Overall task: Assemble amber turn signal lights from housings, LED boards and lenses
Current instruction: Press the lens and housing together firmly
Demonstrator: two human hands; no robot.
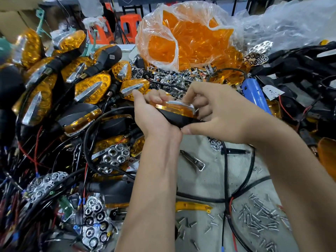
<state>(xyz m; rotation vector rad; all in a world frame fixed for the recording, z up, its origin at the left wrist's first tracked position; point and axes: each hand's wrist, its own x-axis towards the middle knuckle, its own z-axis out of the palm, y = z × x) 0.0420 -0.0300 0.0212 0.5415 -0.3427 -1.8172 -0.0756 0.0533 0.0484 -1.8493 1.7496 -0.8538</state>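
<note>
A big heap of finished lights (76,82) with amber lenses and black housings fills the left half of the frame. At the upper middle stands a clear plastic bag (183,39) full of loose amber lenses. Black housings and wires (300,73) lie at the upper right. In the middle of the frame, both hands hold one turn signal light (179,113) above the grey table (209,179). The left hand (151,117) grips its black housing from the left, fingers curled round it. The right hand (218,113) pinches the right end, thumb under and fingers on the amber lens. A blue tool (254,93) lies just right of the hands. Small screws (261,219) are scattered at the lower right
</note>
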